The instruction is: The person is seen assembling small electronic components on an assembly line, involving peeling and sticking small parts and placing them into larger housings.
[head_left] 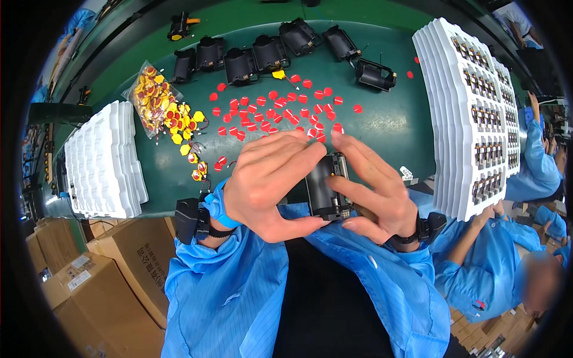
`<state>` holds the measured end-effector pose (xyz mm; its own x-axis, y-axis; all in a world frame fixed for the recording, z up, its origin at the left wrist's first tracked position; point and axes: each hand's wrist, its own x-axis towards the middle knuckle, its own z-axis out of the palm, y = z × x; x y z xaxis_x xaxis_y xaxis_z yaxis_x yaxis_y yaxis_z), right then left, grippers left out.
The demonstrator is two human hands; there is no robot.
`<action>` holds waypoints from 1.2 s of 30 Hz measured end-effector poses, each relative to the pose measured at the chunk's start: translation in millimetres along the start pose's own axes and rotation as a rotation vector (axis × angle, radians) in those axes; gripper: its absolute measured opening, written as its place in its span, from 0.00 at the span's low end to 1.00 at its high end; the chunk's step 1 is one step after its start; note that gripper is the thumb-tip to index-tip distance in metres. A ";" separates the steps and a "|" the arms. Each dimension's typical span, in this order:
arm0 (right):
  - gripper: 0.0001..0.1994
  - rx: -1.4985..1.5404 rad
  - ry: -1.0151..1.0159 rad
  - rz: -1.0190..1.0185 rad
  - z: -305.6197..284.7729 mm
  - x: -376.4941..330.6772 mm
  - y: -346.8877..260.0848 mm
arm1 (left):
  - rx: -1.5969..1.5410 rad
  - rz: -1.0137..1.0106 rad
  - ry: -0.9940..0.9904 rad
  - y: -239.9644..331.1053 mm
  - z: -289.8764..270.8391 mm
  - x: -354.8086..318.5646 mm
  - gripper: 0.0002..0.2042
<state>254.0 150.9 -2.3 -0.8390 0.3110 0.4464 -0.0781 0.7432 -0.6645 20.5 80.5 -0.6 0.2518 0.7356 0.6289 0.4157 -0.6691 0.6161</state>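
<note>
A black plastic housing [318, 190] with a hollow curved body is held upright near the table's front edge. My left hand [265, 182] grips it from the left, fingers at its far end and thumb at its near end. My right hand [377, 190] is closed around its right side, one finger on the body and others at the far and near ends. Small metal parts [345, 206] show along the right side. Just beyond my hands lie many round red stickers [279, 104] with white marks. The fingers hide part of the housing's far end.
Several black housings [240, 64] stand along the far side of the green table [382, 137]. Yellow discs with wires [185, 122] spill from a plastic bag [146, 98]. White tray stacks stand left [98, 161] and right [444, 119]. Cardboard boxes [113, 298] and a co-worker [483, 274] flank me.
</note>
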 end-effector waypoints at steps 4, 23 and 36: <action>0.29 0.235 0.135 0.167 6.9 -5.8 -4.4 | 0.075 -0.030 -0.011 2.3 -2.2 -2.2 0.35; 0.09 -0.099 0.420 0.305 36.0 12.9 -19.0 | -0.188 -0.466 0.174 10.8 32.5 -6.5 0.17; 0.05 -0.180 0.447 0.355 36.5 17.6 -18.4 | -0.247 -0.471 0.099 14.4 25.6 -7.8 0.17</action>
<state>221.0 121.1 -4.2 -0.4866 0.7485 0.4505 0.2907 0.6250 -0.7245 46.9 67.8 -8.8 -0.0004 0.9563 0.2924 0.2429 -0.2835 0.9277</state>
